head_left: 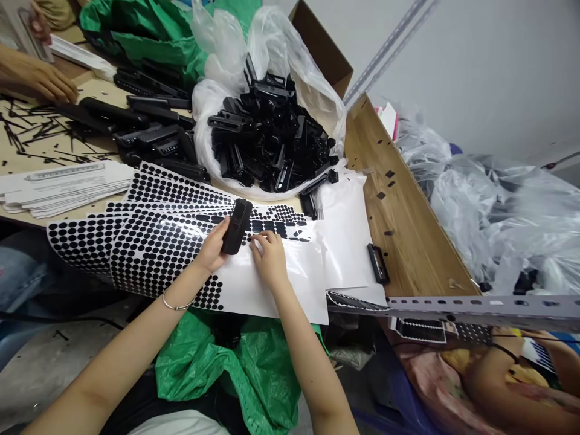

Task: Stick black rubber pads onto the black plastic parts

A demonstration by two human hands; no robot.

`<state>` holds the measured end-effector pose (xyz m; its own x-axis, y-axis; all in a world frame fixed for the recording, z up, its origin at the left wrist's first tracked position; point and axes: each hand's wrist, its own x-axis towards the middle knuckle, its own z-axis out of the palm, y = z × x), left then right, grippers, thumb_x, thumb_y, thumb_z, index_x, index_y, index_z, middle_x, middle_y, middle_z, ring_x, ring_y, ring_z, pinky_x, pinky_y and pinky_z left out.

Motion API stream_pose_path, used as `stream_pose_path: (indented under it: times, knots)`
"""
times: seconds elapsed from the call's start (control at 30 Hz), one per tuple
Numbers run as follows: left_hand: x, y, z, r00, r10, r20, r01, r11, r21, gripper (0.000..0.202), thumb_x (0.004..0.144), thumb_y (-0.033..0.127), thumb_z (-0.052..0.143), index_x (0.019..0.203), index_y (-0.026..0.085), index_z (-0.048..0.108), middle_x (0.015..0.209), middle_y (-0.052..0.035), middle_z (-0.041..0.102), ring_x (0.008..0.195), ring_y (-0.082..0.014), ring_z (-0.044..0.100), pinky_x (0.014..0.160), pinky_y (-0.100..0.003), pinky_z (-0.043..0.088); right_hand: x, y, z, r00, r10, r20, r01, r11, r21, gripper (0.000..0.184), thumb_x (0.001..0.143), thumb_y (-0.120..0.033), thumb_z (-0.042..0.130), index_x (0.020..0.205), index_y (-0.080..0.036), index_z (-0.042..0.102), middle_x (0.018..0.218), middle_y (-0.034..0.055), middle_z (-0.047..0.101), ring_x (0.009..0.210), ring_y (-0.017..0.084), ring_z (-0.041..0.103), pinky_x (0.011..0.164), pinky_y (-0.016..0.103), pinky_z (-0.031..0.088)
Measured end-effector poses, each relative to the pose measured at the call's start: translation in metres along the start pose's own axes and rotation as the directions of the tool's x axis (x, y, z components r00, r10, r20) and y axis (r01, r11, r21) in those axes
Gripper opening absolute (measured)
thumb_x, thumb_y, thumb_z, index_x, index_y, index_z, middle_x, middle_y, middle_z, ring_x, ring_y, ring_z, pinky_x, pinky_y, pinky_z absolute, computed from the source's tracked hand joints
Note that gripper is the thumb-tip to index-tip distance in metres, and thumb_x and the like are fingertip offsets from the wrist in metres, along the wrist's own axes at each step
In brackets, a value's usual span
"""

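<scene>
My left hand (212, 246) is closed around an oblong black plastic part (237, 227), held tilted above the sheets with its textured face up. Just to its right, my right hand (270, 257) has thumb and forefinger pinched together at the sticker sheet (272, 284); whatever lies between the fingertips is too small to make out. Rows of round black stickers (154, 241) cover the left of the fanned sheets, while the sheet beneath my right hand is mostly bare white backing. Longer black sticker strips (272, 228) lie just beyond my fingers.
Behind the sheets, a clear plastic bag (203, 115) bulges with black plastic parts (272, 133). More black parts (154, 136) and folded papers (67, 187) lie left. Another person's hand (49, 78) rests at far left. A wooden panel (403, 217) borders the right.
</scene>
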<state>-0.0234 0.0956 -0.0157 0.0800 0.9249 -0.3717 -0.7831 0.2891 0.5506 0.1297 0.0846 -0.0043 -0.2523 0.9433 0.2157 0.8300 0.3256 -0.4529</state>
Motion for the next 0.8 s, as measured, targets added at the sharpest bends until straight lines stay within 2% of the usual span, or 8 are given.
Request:
stream_pose_path:
  times: [0.17,0.27,0.33,0.4,0.5,0.63,0.8]
  knots:
    - [-0.003,-0.001,0.002,0.998,0.009,0.06,-0.009,1.0,-0.002,0.029,0.078,0.045,0.074,0.083,0.017,0.066,0.07,0.0019,0.065,0.058,-0.0086,0.058,0.054,-0.018,0.049,0.004,0.0,-0.001,0.998,0.033,0.052,-0.033,0.999,0.008,0.018,0.088,-0.021,0.057,0.099,-0.023,0.071,0.104,0.0093,0.062,0.095,0.027,0.052,0.087,0.044,0.045]
    - [-0.004,-0.003,0.002,0.995,0.018,0.096,-0.022,0.999,0.04,0.03,0.076,0.044,0.076,0.085,0.017,0.065,0.069,0.0029,0.064,0.06,-0.009,0.059,0.056,-0.019,0.049,0.002,0.002,0.004,0.999,0.045,0.014,-0.046,0.997,0.063,0.022,0.087,-0.019,0.059,0.105,-0.023,0.072,0.107,0.009,0.061,0.096,0.026,0.052,0.09,0.042,0.045]
    - [-0.004,-0.005,0.002,0.987,0.021,0.16,-0.037,0.995,0.093,0.035,0.072,0.045,0.079,0.087,0.018,0.063,0.069,0.0036,0.063,0.061,-0.0096,0.059,0.059,-0.02,0.05,0.0,0.003,0.007,1.0,0.026,-0.017,-0.025,0.997,0.073,0.026,0.089,-0.018,0.056,0.109,-0.022,0.072,0.109,0.0097,0.061,0.096,0.025,0.051,0.089,0.041,0.044]
    - [-0.005,-0.007,0.001,0.97,0.008,0.244,-0.047,0.987,0.153,0.039,0.068,0.046,0.082,0.087,0.018,0.061,0.07,0.004,0.062,0.061,-0.0095,0.058,0.059,-0.02,0.05,-0.001,0.003,0.009,0.999,0.011,-0.031,-0.009,0.998,0.066,0.024,0.089,-0.017,0.055,0.102,-0.022,0.075,0.107,0.0095,0.062,0.094,0.024,0.051,0.087,0.04,0.044]
    - [-0.006,-0.009,0.0,0.945,-0.014,0.325,-0.059,0.975,0.215,0.043,0.066,0.044,0.084,0.089,0.018,0.059,0.073,0.0038,0.061,0.062,-0.0096,0.058,0.059,-0.02,0.049,0.0,0.003,0.006,1.0,0.011,-0.022,-0.01,0.999,0.047,0.021,0.086,-0.013,0.057,0.082,-0.021,0.076,0.102,0.0081,0.065,0.088,0.023,0.05,0.081,0.038,0.044]
    - [-0.006,-0.01,-0.001,0.934,-0.005,0.357,-0.085,0.968,0.236,0.049,0.07,0.044,0.081,0.105,0.019,0.059,0.086,0.0007,0.065,0.072,-0.0119,0.062,0.065,-0.023,0.052,0.003,0.003,-0.001,1.0,-0.008,0.024,0.008,1.0,0.019,0.019,0.08,-0.007,0.06,0.074,-0.021,0.073,0.099,0.0073,0.067,0.087,0.023,0.05,0.076,0.036,0.045]
    - [-0.004,-0.01,-0.002,0.931,0.0,0.365,-0.109,0.954,0.278,0.053,0.071,0.046,0.079,0.111,0.019,0.057,0.097,-0.0035,0.068,0.082,-0.0166,0.066,0.069,-0.025,0.054,0.005,0.0,-0.006,0.995,-0.014,0.103,0.025,0.994,-0.103,0.021,0.082,-0.009,0.056,0.078,-0.022,0.072,0.103,0.0084,0.066,0.09,0.025,0.052,0.071,0.035,0.043]
